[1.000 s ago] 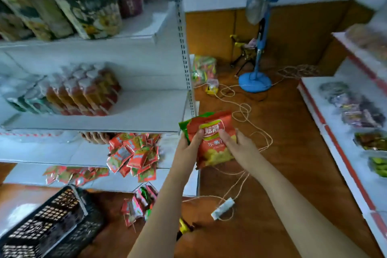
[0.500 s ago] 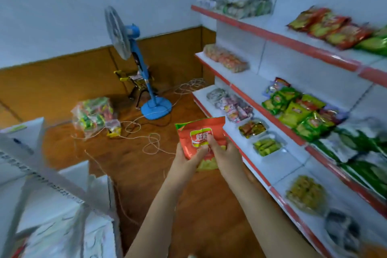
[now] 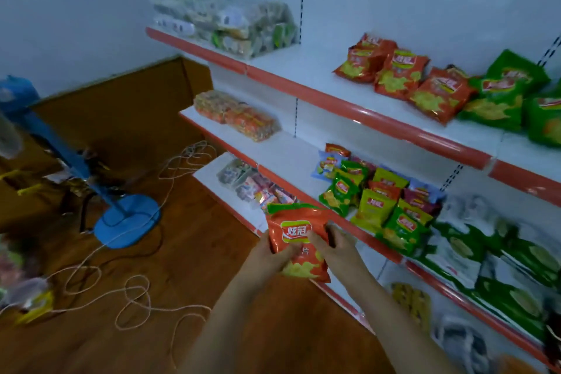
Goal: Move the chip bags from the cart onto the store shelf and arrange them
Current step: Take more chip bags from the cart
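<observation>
I hold an orange chip bag (image 3: 296, 223) with a green top edge upright in front of me. My left hand (image 3: 270, 255) grips its lower left side, thumb across the front. My right hand (image 3: 337, 247) grips its right side, thumb on the front. The bag hangs in front of the red edge of a lower shelf level. The white store shelf (image 3: 373, 118) with red edges fills the right side. On its upper level lie several orange chip bags (image 3: 403, 76) and green chip bags (image 3: 504, 97). No cart is in view.
Small green, yellow and red snack bags (image 3: 379, 197) crowd the middle level, with bigger green and white packs (image 3: 485, 255) to their right. A blue standing fan (image 3: 121, 222) and loose cords (image 3: 133, 291) lie on the wooden floor at left. Clear packs (image 3: 236, 24) sit on the top left.
My view has swung right from the other shelving and the black crate to the red-edged shelf. Both hands kept hold of the orange bag and carried it closer to that shelf.
</observation>
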Motion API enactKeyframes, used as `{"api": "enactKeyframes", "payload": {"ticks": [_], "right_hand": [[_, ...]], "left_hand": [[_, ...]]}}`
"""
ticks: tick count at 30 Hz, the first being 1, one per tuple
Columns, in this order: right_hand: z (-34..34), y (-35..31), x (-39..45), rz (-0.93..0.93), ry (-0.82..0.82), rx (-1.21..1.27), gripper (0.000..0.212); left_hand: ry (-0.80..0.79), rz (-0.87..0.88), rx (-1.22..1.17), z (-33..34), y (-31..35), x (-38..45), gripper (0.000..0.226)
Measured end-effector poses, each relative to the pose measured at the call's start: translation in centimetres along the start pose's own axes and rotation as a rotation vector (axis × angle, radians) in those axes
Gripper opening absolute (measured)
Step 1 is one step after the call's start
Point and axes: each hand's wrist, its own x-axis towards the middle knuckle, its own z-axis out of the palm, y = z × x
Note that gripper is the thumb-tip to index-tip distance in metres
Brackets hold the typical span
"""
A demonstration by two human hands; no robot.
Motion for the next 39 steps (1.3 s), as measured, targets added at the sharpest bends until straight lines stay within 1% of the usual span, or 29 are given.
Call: {"api": "enactKeyframes", "payload": {"ticks": [2, 4, 6, 10, 13, 14, 16, 17, 20, 21, 22, 23, 24, 25, 26, 27, 30, 32, 34, 37, 39], "right_hand": [[-0.2, -0.9, 4.2, 0.014, 0.032, 0.017, 0.022], [-0.6, -1.4, 8.2, 0.015, 0.084, 0.031, 0.015], [-1.3, -1.6, 12.4, 0.051, 0.107, 0.012, 0.022], [-3.4, -0.8, 22.1, 0.161, 0.095, 0.007, 0.036], [-4.4, 0.1, 30.3, 0.218, 0.066, 0.021, 0.039], [-4.8, 0.5, 33.3, 0.232, 0.066, 0.024, 0.048], [-5.6, 2.0, 38.8, 0.281, 0.108, -0.018, 0.081], [-6.1, 2.8, 40.9, 0.282, 0.124, -0.064, 0.087], [-7.3, 4.1, 44.4, 0.269, 0.211, -0.073, 0.057], [-8.0, 4.9, 45.3, 0.266, 0.247, -0.087, 0.054], [-8.6, 5.7, 45.9, 0.267, 0.273, -0.112, 0.053], [-8.9, 6.1, 45.9, 0.253, 0.288, -0.134, 0.051], [-9.0, 6.4, 45.8, 0.232, 0.311, -0.155, 0.050], [-9.1, 6.5, 45.5, 0.215, 0.333, -0.187, 0.051], [-9.0, 6.3, 45.1, 0.196, 0.344, -0.215, 0.052], [-8.8, 5.6, 44.5, 0.175, 0.341, -0.244, 0.055], [-7.5, 3.2, 42.1, 0.142, 0.319, -0.314, 0.058], [-5.7, 1.5, 39.6, 0.118, 0.275, -0.332, 0.056], [-3.2, 0.0, 36.5, 0.042, 0.206, -0.339, 0.053], [1.7, -1.7, 31.0, 0.002, 0.090, -0.322, 0.054], [5.2, -2.6, 26.6, -0.063, -0.002, -0.341, 0.051]], "left_hand": [[0.011, 0.024, 0.059, -1.0, 1.9, 4.6, 0.041], [0.023, 0.052, 0.135, -1.3, 3.2, 9.2, 0.043], [0.002, 0.055, 0.209, -1.4, 3.8, 14.2, 0.047], [-0.045, 0.044, 0.335, -1.8, 4.1, 24.8, 0.043], [-0.052, 0.025, 0.397, -2.5, 2.7, 33.8, 0.040], [-0.057, 0.023, 0.407, -2.8, 2.2, 36.9, 0.039], [-0.075, 0.029, 0.442, -3.0, 0.8, 42.9, 0.041], [-0.074, 0.026, 0.469, -3.1, -0.1, 45.5, 0.044], [-0.101, -0.002, 0.510, -1.9, -2.6, 51.4, 0.050], [-0.134, -0.040, 0.518, -1.1, -3.5, 52.7, 0.055], [-0.188, -0.079, 0.532, -0.3, -4.2, 53.7, 0.064], [-0.244, -0.104, 0.540, 0.5, -5.0, 54.4, 0.082], [-0.280, -0.124, 0.558, 1.2, -5.5, 54.6, 0.106], [-0.284, -0.139, 0.581, 1.5, -5.5, 54.6, 0.129], [-0.256, -0.155, 0.594, 1.6, -5.3, 54.3, 0.140], [-0.199, -0.160, 0.580, 1.4, -4.9, 53.6, 0.141], [0.013, -0.128, 0.429, -0.5, -2.8, 48.8, 0.122], [0.106, -0.108, 0.335, -2.4, -2.0, 44.4, 0.115], [0.189, -0.089, 0.247, -4.5, -1.5, 39.2, 0.111], [0.346, -0.039, 0.182, -7.5, -1.0, 29.8, 0.088], [0.469, -0.001, 0.150, -9.4, -1.1, 23.1, 0.079]]}}
